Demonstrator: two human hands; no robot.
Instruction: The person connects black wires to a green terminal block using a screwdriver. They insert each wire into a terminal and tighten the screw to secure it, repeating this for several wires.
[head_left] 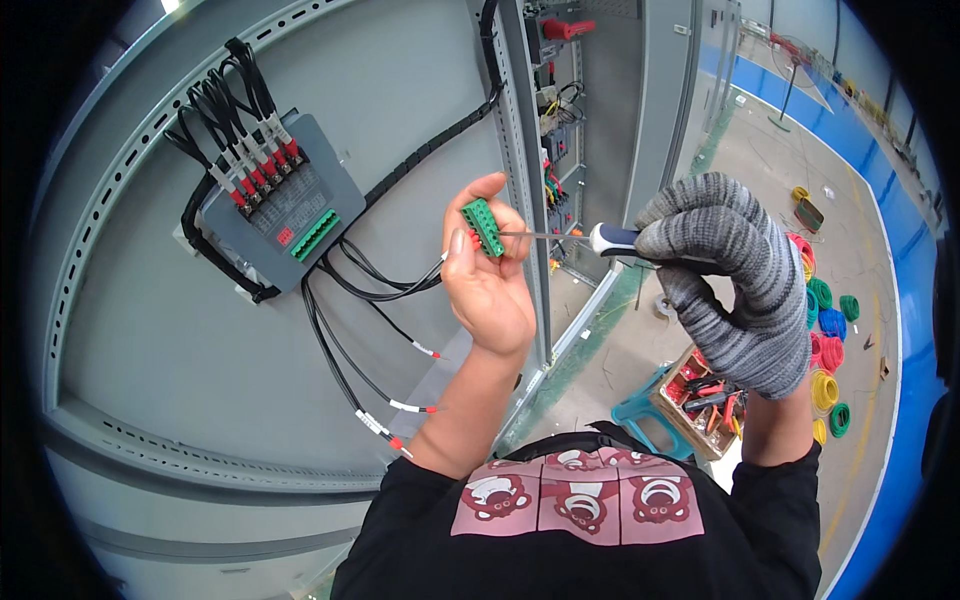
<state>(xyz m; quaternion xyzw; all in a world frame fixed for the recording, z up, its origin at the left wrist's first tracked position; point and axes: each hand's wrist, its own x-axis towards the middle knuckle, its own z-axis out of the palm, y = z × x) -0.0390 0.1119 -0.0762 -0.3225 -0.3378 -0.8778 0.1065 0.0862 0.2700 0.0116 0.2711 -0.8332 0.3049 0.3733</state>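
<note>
My bare left hand (492, 285) pinches a green terminal block plug (483, 227) between thumb and fingers. Black wires with white sleeves and red ferrules run to the plug from the left. In a grey knitted glove, my right hand (735, 270) grips a screwdriver (612, 239) by its dark blue and white handle. Its thin shaft points left, the tip at or close to the plug's side; whether it sits in a screw I cannot tell. Several loose black wires with red ferrules (398, 407) hang below, near my left forearm.
A grey meter module (285, 205) with a green socket and red-capped black wires is mounted on the cabinet panel (400, 60). To the right, a tool box (700, 405) rests on a teal stool (640, 412). Coloured wire coils (824, 390) lie on the floor.
</note>
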